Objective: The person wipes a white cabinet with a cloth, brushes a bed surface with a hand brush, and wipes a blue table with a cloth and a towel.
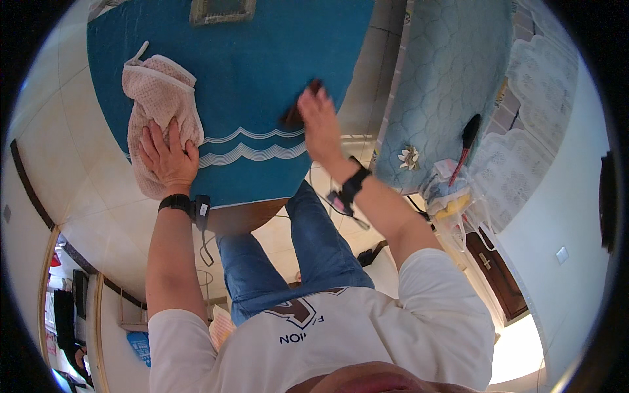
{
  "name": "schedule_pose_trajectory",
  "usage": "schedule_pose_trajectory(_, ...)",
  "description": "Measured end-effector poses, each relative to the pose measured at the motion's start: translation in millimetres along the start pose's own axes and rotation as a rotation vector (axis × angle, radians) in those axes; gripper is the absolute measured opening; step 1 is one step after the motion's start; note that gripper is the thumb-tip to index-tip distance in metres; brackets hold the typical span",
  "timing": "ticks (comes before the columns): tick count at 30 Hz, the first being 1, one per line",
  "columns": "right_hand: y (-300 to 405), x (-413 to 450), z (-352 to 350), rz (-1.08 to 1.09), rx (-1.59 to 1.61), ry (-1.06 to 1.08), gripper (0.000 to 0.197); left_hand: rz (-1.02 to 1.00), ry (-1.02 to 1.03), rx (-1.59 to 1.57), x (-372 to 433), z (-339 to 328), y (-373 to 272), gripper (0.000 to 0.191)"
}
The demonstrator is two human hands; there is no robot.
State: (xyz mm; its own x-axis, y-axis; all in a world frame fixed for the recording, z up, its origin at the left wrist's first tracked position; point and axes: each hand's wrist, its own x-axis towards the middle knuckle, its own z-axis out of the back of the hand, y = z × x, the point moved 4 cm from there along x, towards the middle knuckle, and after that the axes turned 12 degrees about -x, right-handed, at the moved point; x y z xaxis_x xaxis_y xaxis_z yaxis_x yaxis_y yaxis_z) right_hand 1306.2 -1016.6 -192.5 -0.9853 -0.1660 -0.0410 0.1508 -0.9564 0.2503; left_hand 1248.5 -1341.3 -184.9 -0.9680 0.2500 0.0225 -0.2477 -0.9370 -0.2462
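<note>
A teal cloth with white wavy lines (255,64) covers the table before me. On its left side lies a crumpled pink towel with white edging and a hanging loop (159,98). My left hand (169,157) rests flat on the towel's near part, fingers spread. Over the right side of the cloth, my right hand (319,123) is blurred and has its fingers around a dark brown object (293,118), whose kind I cannot tell. Both wrists wear black straps with small devices.
At the far edge of the table sits a frame-like object (222,19). To the right, a second surface with a pale blue quilted cover (442,73) bears a flower ornament (409,158), a black-and-red brush (464,147) and a clear plastic bag of things (454,196).
</note>
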Motion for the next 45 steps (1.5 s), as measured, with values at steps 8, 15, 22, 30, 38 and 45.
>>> schedule_pose_trajectory(8,93.3,142.8,-18.2,-0.195,-0.026,-0.284,0.045,-0.035,-0.036,-0.043,2.0,-2.9,-1.1,0.052)
schedule_pose_trajectory(15,73.8,68.4,-11.0,0.293,-0.017,0.116,0.041,0.006,-0.014,-0.054,-0.9,-2.8,2.1,0.052)
schedule_pose_trajectory(22,84.2,158.3,-24.5,-0.274,-0.135,-0.326,0.047,-0.006,0.013,-0.076,5.1,3.0,-2.8,0.055)
schedule_pose_trajectory(30,128.0,33.8,6.1,0.027,0.299,0.088,0.036,0.022,0.0,-0.126,1.4,4.1,4.1,0.056)
schedule_pose_trajectory(38,111.7,35.4,68.0,-0.384,0.455,0.066,0.035,0.042,-0.018,-0.148,-5.0,-3.5,7.0,0.052)
schedule_pose_trajectory(45,70.6,9.8,52.7,-0.64,0.383,0.323,0.051,0.029,-0.03,-0.133,-3.4,-4.4,5.5,0.053)
